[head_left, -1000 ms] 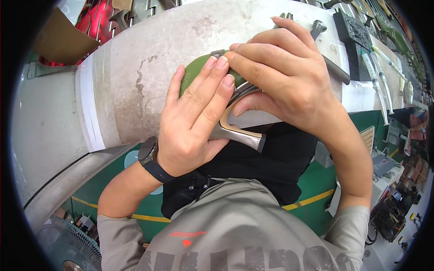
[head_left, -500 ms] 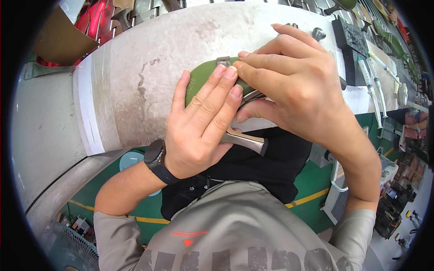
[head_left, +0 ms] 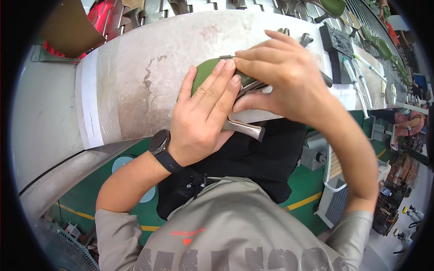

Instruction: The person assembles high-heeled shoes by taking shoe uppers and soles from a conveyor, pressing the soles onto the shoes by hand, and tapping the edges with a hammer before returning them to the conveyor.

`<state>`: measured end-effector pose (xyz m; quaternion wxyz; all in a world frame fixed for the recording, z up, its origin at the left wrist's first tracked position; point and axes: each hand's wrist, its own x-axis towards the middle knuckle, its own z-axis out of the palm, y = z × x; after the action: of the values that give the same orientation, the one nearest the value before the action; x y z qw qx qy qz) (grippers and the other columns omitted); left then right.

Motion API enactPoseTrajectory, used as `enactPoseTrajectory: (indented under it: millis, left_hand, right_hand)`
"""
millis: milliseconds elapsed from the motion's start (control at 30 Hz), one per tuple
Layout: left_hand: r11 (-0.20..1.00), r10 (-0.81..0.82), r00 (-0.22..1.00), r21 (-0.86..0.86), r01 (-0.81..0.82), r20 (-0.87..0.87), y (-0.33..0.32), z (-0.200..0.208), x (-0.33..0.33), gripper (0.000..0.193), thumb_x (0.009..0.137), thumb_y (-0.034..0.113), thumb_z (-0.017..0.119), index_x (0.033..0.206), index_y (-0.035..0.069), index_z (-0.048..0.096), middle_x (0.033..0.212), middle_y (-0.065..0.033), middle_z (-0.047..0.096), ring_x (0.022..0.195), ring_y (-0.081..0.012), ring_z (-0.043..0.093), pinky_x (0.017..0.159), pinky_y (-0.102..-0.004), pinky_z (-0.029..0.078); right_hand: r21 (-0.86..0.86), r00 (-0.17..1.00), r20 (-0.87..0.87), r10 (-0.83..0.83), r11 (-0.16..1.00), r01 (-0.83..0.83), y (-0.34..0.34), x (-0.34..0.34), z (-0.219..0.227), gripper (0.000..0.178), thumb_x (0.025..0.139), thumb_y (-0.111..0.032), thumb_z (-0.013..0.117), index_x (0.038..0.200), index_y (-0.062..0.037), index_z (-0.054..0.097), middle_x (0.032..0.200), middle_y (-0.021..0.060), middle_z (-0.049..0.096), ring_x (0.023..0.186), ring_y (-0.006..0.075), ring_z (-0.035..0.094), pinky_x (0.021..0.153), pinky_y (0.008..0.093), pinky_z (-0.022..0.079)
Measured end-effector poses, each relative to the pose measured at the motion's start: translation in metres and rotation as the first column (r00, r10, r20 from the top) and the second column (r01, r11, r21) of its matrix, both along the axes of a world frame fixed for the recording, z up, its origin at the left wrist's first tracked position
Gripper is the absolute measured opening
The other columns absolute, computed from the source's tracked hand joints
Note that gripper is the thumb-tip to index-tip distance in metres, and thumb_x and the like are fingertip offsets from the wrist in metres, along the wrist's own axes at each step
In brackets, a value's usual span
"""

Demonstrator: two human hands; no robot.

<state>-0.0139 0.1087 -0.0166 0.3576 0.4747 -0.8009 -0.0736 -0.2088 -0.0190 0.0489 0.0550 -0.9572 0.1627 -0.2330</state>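
Note:
Under both hands lies a high-heeled sandal on a green shoe last (head_left: 204, 72), resting on the padded worktop's near side. Its shiny metallic heel (head_left: 246, 128) points toward me over the edge. My left hand (head_left: 201, 117), with a dark watch at the wrist, lies across the last, fingers long and close together, holding it down; its thumb is mostly hidden. My right hand (head_left: 285, 74) grips the sandal from the right, fingertips near the left hand's and thumb at the near side. Dark, shiny straps (head_left: 251, 86) show between the hands. My hands hide much of the sandal.
A black block (head_left: 337, 43) and several syringes (head_left: 357, 83) are at the worktop's right. A metal-headed tool (head_left: 306, 39) lies beyond my right hand. Shoe parts sit on a slatted conveyor (head_left: 217, 5) along the far edge. A fan (head_left: 68, 246) stands at lower left.
The view has shifted slightly. My right hand has moved a little and its fingers look straighter over the sandal. My left hand keeps its place on the last.

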Motion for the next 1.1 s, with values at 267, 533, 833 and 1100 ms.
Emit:
enactPoseTrajectory:
  millis: [267, 533, 833, 1100]
  left_hand:
    - [1.000, 0.017, 0.999, 0.012, -0.018, 0.034, 0.001, 0.003, -0.001, 0.099, 0.075, 0.035, 0.089, 0.154, -0.006, 0.046, 0.161, -0.0283, 0.047, 0.148, -0.0430, 0.049, 0.121, -0.0628, 0.032]
    - [0.976, -0.019, 0.998, 0.217, 0.030, -0.052, -0.026, 0.033, 0.000, 0.083, 0.082, 0.020, 0.084, 0.152, -0.005, 0.047, 0.156, -0.0267, 0.050, 0.142, -0.0442, 0.051, 0.121, -0.0483, 0.037]
    - [0.960, -0.069, 0.997, 0.275, 0.054, 0.044, -0.050, 0.036, -0.011, 0.080, 0.080, 0.008, 0.075, 0.152, -0.005, 0.045, 0.148, -0.0250, 0.054, 0.138, -0.0437, 0.051, 0.117, -0.0495, 0.038]
    - [0.943, -0.104, 0.993, 0.321, 0.083, 0.049, -0.053, 0.040, -0.010, 0.083, 0.080, 0.010, 0.077, 0.155, -0.004, 0.044, 0.149, -0.0258, 0.053, 0.138, -0.0433, 0.050, 0.118, -0.0483, 0.036]
  right_hand:
    - [0.092, 0.911, -0.391, -0.135, 0.978, 0.185, 0.009, 0.009, 0.026, 0.055, 0.063, -0.046, 0.092, 0.101, -0.0088, 0.078, 0.104, 0.0040, 0.079, 0.105, 0.0272, 0.072, 0.111, 0.0581, 0.047]
    - [0.068, 0.973, 0.165, -0.160, 0.986, 0.151, -0.001, -0.045, -0.026, 0.077, 0.068, -0.048, 0.090, 0.135, -0.0146, 0.071, 0.147, 0.0113, 0.063, 0.138, 0.0386, 0.054, 0.113, 0.0592, 0.044]
    - [0.320, 0.954, -0.133, -0.268, 0.900, 0.297, 0.005, -0.024, 0.016, 0.065, 0.064, -0.025, 0.096, 0.123, -0.0066, 0.075, 0.137, 0.0153, 0.068, 0.139, 0.0429, 0.054, 0.117, 0.0513, 0.042]
    - [0.209, 0.707, 0.270, -0.653, 0.757, 0.620, -0.013, -0.098, -0.079, 0.056, 0.086, -0.025, 0.085, 0.137, -0.0074, 0.068, 0.142, 0.0208, 0.063, 0.124, 0.0399, 0.064, 0.100, 0.0466, 0.055]
